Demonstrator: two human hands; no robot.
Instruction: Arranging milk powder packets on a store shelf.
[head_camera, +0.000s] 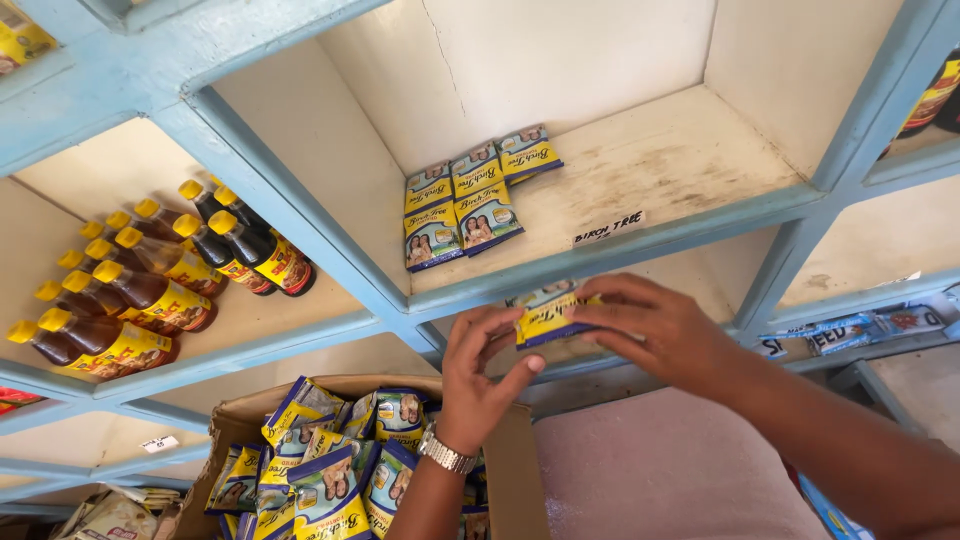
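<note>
My left hand (480, 375), with a metal watch on its wrist, and my right hand (660, 330) together hold a small blue and yellow sachet (545, 315) just below the front edge of a pale blue shelf (640, 245). Several matching sachets (470, 200) lie flat in two short rows on the left part of that shelf. Below my left hand stands an open cardboard box (515, 460) filled with more sachets (330, 470) of the same kind.
Several brown bottles with yellow caps (150, 280) lie on the compartment to the left. A handwritten paper label (608, 228) sits on the shelf edge. More packets (850, 330) rest on a lower right shelf, and other packets (110, 515) at bottom left.
</note>
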